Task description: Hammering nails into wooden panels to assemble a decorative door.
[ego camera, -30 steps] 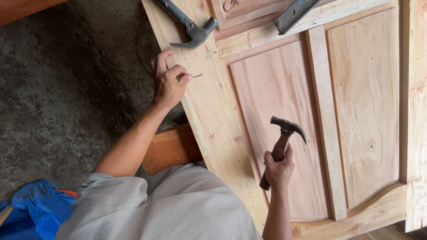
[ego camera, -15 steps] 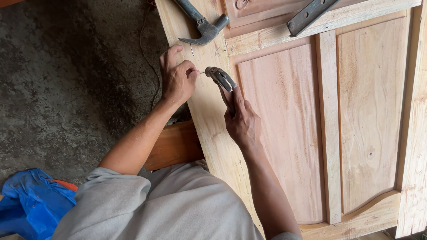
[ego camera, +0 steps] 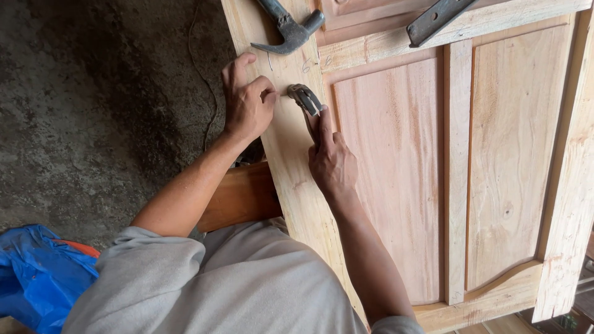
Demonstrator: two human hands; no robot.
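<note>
The right hand (ego camera: 332, 162) is gripping a dark-headed claw hammer (ego camera: 304, 98), its head lying on the pale wooden door frame (ego camera: 291, 154). At nine o'clock from that head, the left hand (ego camera: 247, 102) is resting, fingertips pinched together; whether they hold anything, I cannot tell.

Door (ego camera: 396, 185): pale pinkish-tan wood, fine straight grain; hammer head (ego camera: 304, 98) on its stile: dull grey metal; second hammer (ego camera: 291, 29) above: dark grey; floor (ego camera: 93, 111) left of door: mottled grey; sheet (ego camera: 37, 278) lower left: blue
</note>
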